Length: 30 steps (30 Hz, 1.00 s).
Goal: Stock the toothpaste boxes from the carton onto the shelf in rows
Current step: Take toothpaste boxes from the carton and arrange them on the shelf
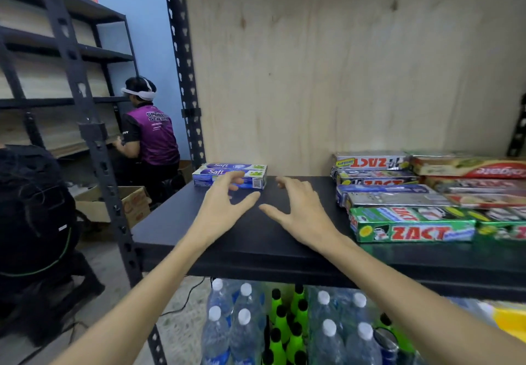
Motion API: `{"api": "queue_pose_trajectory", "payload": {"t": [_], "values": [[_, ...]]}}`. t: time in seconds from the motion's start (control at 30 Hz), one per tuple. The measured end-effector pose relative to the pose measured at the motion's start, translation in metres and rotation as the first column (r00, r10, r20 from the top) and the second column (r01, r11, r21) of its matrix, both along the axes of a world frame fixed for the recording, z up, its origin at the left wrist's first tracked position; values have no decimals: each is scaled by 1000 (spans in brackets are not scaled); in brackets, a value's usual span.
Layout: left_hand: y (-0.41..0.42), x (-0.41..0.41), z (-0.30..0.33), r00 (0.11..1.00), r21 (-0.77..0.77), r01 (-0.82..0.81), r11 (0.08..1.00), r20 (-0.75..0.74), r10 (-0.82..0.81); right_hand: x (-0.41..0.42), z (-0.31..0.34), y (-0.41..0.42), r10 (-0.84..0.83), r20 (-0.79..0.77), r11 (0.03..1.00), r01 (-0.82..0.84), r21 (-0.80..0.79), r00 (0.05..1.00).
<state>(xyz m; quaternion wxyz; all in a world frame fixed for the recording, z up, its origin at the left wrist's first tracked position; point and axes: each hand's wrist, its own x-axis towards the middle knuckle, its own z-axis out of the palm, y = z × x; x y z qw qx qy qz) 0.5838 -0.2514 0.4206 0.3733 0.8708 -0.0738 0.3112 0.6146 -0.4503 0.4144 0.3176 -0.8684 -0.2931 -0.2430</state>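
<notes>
Storeroom racking, black shelf [256,239] centre frame, two blue Saft toothpaste boxes [230,176] at its back left, left hand [225,208] fingers spread, possibly grazing them, right hand [301,211] spread, holding nothing, stacked Zact boxes [412,222] right, water bottles [244,325] below.

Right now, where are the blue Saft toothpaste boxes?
The blue Saft toothpaste boxes sit at the black shelf's back left corner, just beyond the left hand.

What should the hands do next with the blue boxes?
Probably pull back for more boxes. Both the left hand and right hand are open and hold nothing, and the blue Saft boxes already sit at the shelf's back left.
</notes>
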Motion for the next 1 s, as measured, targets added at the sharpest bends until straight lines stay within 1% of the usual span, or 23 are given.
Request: {"api": "queue_pose_trajectory", "payload": {"t": [0.13, 0.2, 0.27, 0.33, 0.37, 0.43, 0.5, 0.53, 0.6, 0.7, 0.9, 1.0], "values": [[-55, 10, 10, 996, -31, 94, 995, 4, -94, -11, 20, -48, -103, 60, 994, 105, -25, 993], [-85, 20, 13, 987, -23, 161, 987, -18, -162, -5, 31, -85, -196, 84, 980, 199, -20, 977], [-112, 31, 16, 976, 19, 213, 977, -56, -212, 5, 40, -124, -312, 95, 946, 319, -65, 945], [-132, 45, 16, 963, 67, 257, 964, -105, -250, 15, 43, -162, -418, 40, 893, 418, -167, 908], [-139, 53, 14, 953, 86, 281, 956, -138, -268, 19, 43, -179, -455, -3, 867, 443, -227, 890], [-148, 68, 10, 929, 107, 331, 937, -209, -304, 24, 40, -204, -515, -101, 822, 457, -339, 851], [-151, 80, 4, 895, 72, 389, 918, -264, -358, 28, 34, -217, -554, -155, 784, 450, -428, 818], [-152, 84, 2, 878, 39, 417, 908, -277, -391, 28, 32, -219, -563, -153, 769, 447, -456, 812], [-152, 89, -3, 858, -11, 447, 894, -276, -433, 30, 31, -219, -557, -139, 770, 446, -457, 819], [-143, 93, -7, 862, -38, 449, 893, -245, -444, 36, 31, -215, -506, -182, 819, 404, -407, 843], [-95, 84, -3, 903, 16, 361, 932, -254, -345, 47, 32, -185, -358, -214, 882, 253, -398, 909], [-57, 68, -2, 916, 4, 312, 950, -268, -300, 51, 35, -153, -276, -244, 914, 175, -367, 930]]}}
